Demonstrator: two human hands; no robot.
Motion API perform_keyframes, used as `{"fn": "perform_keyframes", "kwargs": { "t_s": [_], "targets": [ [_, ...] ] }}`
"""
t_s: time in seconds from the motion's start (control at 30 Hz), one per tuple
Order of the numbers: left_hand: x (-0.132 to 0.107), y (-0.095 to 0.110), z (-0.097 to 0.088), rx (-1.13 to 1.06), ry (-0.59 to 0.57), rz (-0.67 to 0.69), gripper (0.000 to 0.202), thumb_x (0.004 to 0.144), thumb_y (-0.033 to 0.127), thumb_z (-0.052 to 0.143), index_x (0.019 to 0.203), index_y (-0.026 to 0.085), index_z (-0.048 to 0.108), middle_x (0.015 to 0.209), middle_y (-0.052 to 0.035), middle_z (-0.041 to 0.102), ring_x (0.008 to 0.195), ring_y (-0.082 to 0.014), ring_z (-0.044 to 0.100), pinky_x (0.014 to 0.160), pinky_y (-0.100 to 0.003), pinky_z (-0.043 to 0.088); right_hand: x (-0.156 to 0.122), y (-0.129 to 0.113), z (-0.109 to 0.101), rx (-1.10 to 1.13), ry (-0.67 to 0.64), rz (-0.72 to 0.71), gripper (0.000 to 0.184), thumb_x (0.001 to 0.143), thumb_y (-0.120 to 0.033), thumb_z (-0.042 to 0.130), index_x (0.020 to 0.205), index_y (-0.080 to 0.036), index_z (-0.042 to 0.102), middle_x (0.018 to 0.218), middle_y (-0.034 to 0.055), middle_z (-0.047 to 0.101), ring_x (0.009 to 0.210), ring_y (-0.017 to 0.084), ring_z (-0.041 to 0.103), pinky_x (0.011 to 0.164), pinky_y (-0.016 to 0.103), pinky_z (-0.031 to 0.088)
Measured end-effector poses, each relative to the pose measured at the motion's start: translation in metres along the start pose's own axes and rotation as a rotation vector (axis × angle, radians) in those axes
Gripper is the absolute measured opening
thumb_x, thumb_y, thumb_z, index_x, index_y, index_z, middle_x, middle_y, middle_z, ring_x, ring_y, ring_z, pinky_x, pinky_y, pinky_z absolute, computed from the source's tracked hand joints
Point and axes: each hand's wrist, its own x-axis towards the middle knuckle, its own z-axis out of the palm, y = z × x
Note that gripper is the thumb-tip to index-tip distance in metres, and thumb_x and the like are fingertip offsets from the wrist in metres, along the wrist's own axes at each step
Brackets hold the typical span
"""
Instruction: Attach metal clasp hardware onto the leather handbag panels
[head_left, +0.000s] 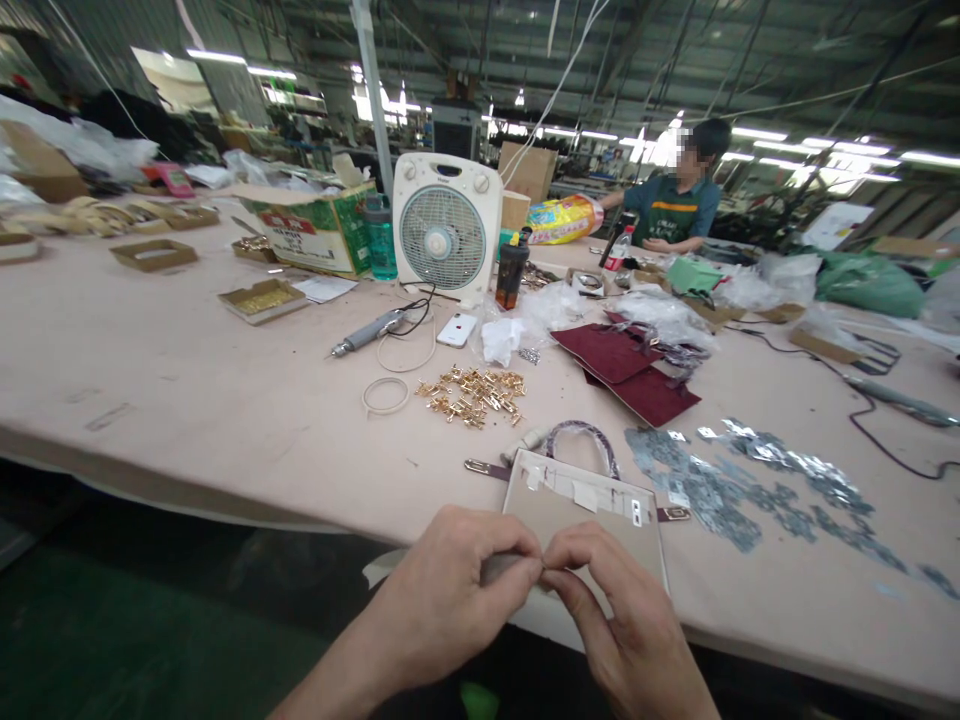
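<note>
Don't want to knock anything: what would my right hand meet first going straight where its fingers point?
Most likely your left hand; the right hand points at it with almost no gap, though depth leaves contact unclear.

Near, the beige panel (pixel 552 508) looks matt; at right, silvery metal plates (pixel 712 492) gleam. Farther off, gold metal pieces (pixel 474 395) shine; the far fan casing (pixel 490 225) looks smooth plastic.

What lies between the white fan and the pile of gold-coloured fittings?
Head view: a white phone, with crumpled plastic to its right and a thin loop left.
</note>
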Motion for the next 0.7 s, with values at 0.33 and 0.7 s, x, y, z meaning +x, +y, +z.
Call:
{"fn": "perform_keyframes", "kwargs": {
  "t_s": [0.33,0.7],
  "targets": [
    [0.007,-0.02,0.021,-0.705,0.001,-0.258,0.032,0.085,0.047,0.071,0.084,0.015,0.067,0.068,0.0005,0.062,0.062,-0.0112,0.05,0.062,-0.024,0.039,0.003,-0.002,0.004,-0.137,0.181,-0.172,0.019,0.097,-0.006,0.059,0.102,-0.023,0.065,0.088,0.0051,0.07,0.083,0.021,0.069,0.074,0.031,0.057],
    [0.009,-0.023,0.023,-0.703,0.056,-0.299,0.032,0.083,0.045,0.073,0.083,0.014,0.067,0.064,0.0026,0.057,0.061,-0.0102,0.046,0.062,-0.025,0.035,-0.004,0.0,0.002,-0.182,0.206,-0.263,0.023,0.096,-0.007,0.062,0.109,-0.025,0.069,0.091,0.0057,0.076,0.086,0.023,0.074,0.077,0.034,0.061]
  ]
}}
